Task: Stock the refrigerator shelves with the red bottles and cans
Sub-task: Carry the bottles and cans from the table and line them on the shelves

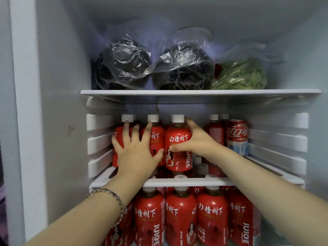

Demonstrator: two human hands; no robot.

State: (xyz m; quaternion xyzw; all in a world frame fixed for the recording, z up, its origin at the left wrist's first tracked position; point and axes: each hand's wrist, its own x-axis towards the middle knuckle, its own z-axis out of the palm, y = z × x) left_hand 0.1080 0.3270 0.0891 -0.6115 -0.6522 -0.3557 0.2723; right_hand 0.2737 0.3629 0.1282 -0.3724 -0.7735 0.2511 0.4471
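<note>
As L fingers (147, 132) splay, R (198, 141) grips bottle (179, 160).

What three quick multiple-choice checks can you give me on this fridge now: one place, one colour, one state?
1. On the middle shelf, the red can stands: A. left of the bottles; B. right of the bottles; C. lying on top of them.
2. The bottle caps are: A. white; B. black; C. green.
3. The right hand: A. hangs idle; B. grips the front bottle; C. holds the can.
Key: 1 B, the can is at the row's right end; 2 A, every visible cap is white; 3 B, thumb and fingers curl round that bottle.
</note>
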